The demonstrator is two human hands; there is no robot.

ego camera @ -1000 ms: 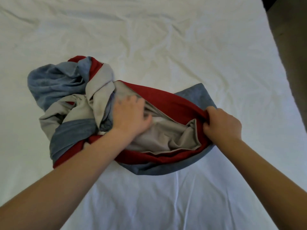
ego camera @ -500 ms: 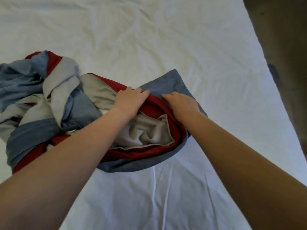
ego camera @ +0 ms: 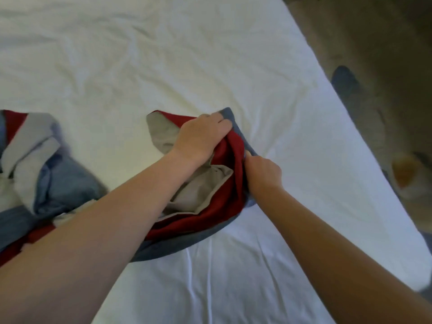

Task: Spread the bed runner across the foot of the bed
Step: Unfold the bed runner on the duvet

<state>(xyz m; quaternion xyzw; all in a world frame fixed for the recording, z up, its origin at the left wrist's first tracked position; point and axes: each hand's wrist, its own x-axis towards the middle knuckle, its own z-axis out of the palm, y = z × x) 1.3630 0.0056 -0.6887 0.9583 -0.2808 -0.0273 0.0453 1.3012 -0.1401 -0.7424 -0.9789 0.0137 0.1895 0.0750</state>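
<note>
The bed runner [ego camera: 205, 213], striped red, grey and blue, lies bunched and twisted on the white bed sheet [ego camera: 163, 54]. Its right end is near the middle of the view and its tangled left part [ego camera: 39, 164] reaches the left edge. My left hand [ego camera: 201, 136] grips the runner's far corner, fingers curled over the blue and red edge. My right hand [ego camera: 263, 170] pinches the red and blue edge just nearer to me. The forearms hide part of the cloth.
The bed's right edge [ego camera: 350, 127] runs diagonally down the right side. Beyond it is brown floor [ego camera: 385, 54], with a dark object [ego camera: 344, 81] and an orange-and-white object [ego camera: 404, 174] lying near the bed. Wrinkled sheet stretches far ahead.
Both hands have shifted right along the runner's end and pulled it toward the bed's right edge. My left hand left the grey fold and took the far corner. The view swung right.
</note>
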